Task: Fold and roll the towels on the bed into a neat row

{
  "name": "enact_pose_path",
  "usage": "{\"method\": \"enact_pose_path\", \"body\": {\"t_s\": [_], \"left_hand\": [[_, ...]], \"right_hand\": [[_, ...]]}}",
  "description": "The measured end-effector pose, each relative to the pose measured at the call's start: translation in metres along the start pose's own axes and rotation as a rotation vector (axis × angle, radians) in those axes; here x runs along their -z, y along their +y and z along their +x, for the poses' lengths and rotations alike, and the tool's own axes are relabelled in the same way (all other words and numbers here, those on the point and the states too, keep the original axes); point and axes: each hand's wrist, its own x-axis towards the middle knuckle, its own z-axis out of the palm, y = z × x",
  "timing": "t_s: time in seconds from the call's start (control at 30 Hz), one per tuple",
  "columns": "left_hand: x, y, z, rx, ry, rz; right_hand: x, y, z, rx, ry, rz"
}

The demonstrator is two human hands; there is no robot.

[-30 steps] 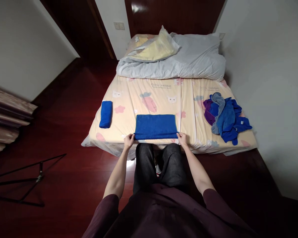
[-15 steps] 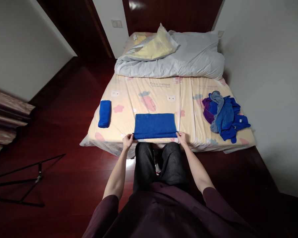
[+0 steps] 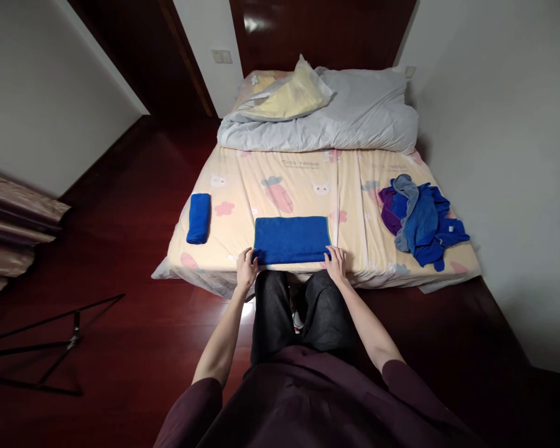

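Note:
A blue towel [image 3: 292, 239], folded into a flat rectangle, lies at the near edge of the bed [image 3: 308, 180]. My left hand [image 3: 246, 269] rests at its near left corner with fingers lying over the edge. At the near right corner my right hand [image 3: 336, 264] lies the same way, fingers stretched onto the towel. Both hands touch the towel and lie flat on it.
A rolled blue towel [image 3: 198, 218] lies at the bed's left side. A heap of blue, grey and purple cloths [image 3: 420, 221] sits at the right. A grey duvet [image 3: 336, 115] and pillows fill the bed's far end. A black stand [image 3: 51, 339] lies on the floor, left.
Both hands have let go of the towel's near corners and moved slightly inward, from pinching the corners to lying flat on the near edge. The towel stays in place.

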Motion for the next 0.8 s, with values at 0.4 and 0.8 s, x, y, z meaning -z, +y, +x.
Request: {"method": "enact_pose_path", "body": {"t_s": [0.4, 0.8], "left_hand": [[-0.015, -0.012, -0.002, -0.162, -0.376, 0.305], [-0.011, 0.001, 0.019, -0.169, -0.453, 0.423]], "right_hand": [[0.005, 0.022, -0.003, 0.122, -0.349, -0.182], [-0.004, 0.014, 0.025, 0.016, -0.481, -0.306]]}}
